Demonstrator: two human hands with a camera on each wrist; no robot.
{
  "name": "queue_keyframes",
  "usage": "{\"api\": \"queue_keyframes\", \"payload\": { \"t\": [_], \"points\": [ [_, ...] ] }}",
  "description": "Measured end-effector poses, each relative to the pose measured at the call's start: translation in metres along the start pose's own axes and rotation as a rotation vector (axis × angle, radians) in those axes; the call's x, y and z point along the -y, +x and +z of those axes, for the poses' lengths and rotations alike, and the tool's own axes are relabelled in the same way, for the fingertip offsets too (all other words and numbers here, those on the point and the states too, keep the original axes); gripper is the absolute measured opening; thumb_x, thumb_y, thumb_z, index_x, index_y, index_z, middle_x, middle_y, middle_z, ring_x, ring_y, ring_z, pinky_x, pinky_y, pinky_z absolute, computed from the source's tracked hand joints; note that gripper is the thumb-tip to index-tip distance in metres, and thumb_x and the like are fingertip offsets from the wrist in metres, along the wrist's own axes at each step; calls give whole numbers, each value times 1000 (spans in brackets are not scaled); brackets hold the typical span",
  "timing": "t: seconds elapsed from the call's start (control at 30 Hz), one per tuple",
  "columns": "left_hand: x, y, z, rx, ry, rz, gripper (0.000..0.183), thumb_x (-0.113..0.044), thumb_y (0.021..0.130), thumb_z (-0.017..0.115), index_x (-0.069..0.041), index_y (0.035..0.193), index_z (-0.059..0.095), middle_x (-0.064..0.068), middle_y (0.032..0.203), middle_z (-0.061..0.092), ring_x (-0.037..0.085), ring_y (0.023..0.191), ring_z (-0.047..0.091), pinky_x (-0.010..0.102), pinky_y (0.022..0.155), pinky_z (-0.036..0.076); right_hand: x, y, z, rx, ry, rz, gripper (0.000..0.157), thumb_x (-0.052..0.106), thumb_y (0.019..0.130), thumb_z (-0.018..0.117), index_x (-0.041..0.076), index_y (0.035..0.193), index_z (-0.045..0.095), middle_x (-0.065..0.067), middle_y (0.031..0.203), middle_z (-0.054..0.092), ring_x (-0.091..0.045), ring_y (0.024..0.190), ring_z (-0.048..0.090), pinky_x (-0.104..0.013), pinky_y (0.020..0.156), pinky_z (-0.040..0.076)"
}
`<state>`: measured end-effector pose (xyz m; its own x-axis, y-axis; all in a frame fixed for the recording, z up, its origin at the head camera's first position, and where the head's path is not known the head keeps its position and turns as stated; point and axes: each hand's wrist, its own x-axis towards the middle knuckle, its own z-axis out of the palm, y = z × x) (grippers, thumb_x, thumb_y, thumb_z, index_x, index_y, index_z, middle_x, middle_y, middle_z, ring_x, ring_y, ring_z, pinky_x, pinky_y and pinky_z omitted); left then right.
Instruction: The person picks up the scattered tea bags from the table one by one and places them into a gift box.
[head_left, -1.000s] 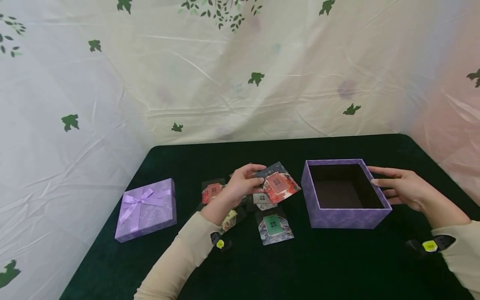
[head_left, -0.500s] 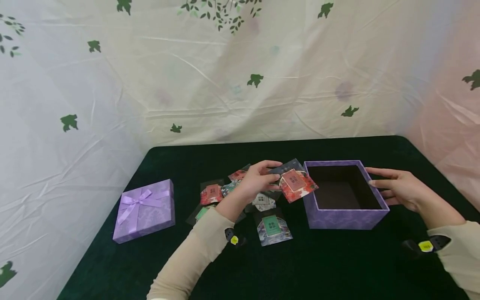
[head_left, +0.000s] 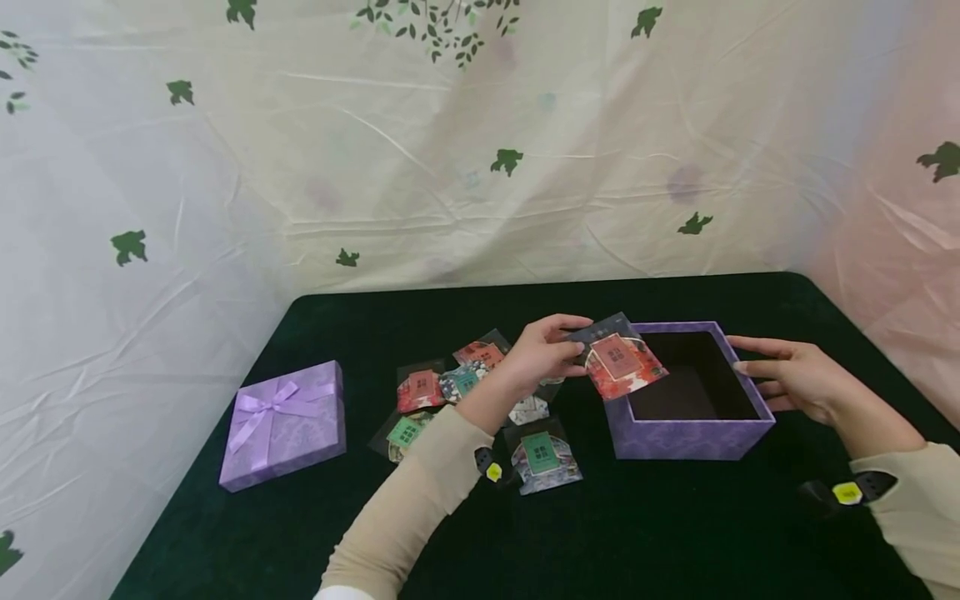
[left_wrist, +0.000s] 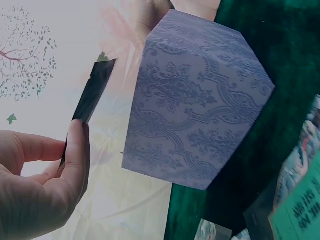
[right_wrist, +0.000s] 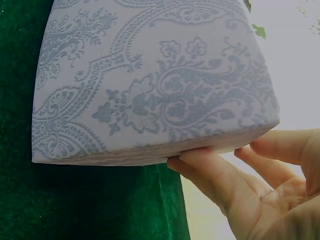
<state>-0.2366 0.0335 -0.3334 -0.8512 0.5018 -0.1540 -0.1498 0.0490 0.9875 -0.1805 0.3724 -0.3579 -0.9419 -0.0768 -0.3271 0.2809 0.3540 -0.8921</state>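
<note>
My left hand (head_left: 542,356) pinches a flat sachet (head_left: 621,360) by its dark left edge, with red artwork and a pink label facing up. In the head view that sachet overlaps the left rim of an open purple box (head_left: 686,442) with a dark interior. Seen from the left wrist, the sachet (left_wrist: 95,90) is nearly edge-on between thumb and fingers, beside the box's patterned wall (left_wrist: 195,100). My right hand (head_left: 806,382) touches the box's right side with extended fingers; the right wrist view shows its fingertips (right_wrist: 200,157) against the wall.
Several similar sachets lie loosely overlapped left of the box, one with a green label (head_left: 542,452) nearest the front. A purple lid with a ribbon bow (head_left: 285,425) rests at the left on the dark green cloth (head_left: 600,533). A leaf-print curtain (head_left: 420,192) hangs behind the table.
My left hand has carried the red sachet rightward, from above the pile to over the box's left rim. More of the pile shows now. My right hand stays at the box's side.
</note>
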Motion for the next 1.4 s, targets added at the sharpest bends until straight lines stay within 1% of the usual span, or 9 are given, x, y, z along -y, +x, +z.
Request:
{"api": "queue_keyframes", "payload": {
  "t": [0.13,0.2,0.37,0.43,0.6,0.83,1.1,1.23,1.4],
  "points": [
    [-3,4,5,29,-17,-13,35,1,96,50,-8,129,55,14,109,58,20,88,65,33,78,57,2,-1,0,-1,12,3,48,24,97,55,30,143,41,11,100,65,-23,91,69,-45,80,56],
    [-3,6,7,41,-27,-23,35,2,96,49,-9,129,55,14,109,57,21,88,65,34,79,57,3,-1,0,2,25,6,42,23,97,55,36,136,46,11,99,64,-21,89,69,-44,79,56],
    [-3,10,12,61,-26,-31,35,1,97,48,-8,130,55,15,110,57,29,95,66,38,82,56,5,-3,1,12,44,10,36,22,97,55,42,126,51,10,100,64,-19,88,69,-42,77,57],
    [-4,12,15,63,-14,-27,35,1,97,48,-8,130,55,16,109,57,30,97,65,38,82,56,5,-3,0,15,43,12,37,22,97,55,40,129,50,10,100,64,-19,88,69,-42,77,57],
    [-8,19,23,70,6,-27,34,0,96,49,-8,129,56,11,100,58,24,90,67,33,77,57,6,-2,-1,21,41,27,40,23,97,55,38,133,47,10,100,63,-18,89,69,-42,78,57],
    [-13,27,33,95,34,-31,34,1,96,49,-6,129,55,10,98,58,29,97,67,33,75,58,5,0,-1,24,66,35,38,23,96,56,40,129,49,12,97,63,-18,88,69,-42,78,57],
    [-17,34,45,155,46,-47,34,2,96,48,-5,129,55,9,99,58,29,96,66,37,77,57,4,-1,-3,31,80,50,34,24,97,56,43,124,51,11,99,64,-20,89,69,-43,79,57],
    [-17,37,49,184,71,-59,34,2,97,47,-4,130,55,9,101,58,25,92,65,39,78,57,5,-2,-3,31,82,45,32,23,96,56,43,122,53,12,99,64,-20,89,69,-43,79,56],
    [-16,39,55,214,101,-74,34,2,97,48,-4,129,56,7,94,55,19,87,62,37,76,57,5,-2,-5,30,87,47,31,22,96,56,43,119,54,12,98,65,-20,89,69,-44,79,56]
  ]
}}
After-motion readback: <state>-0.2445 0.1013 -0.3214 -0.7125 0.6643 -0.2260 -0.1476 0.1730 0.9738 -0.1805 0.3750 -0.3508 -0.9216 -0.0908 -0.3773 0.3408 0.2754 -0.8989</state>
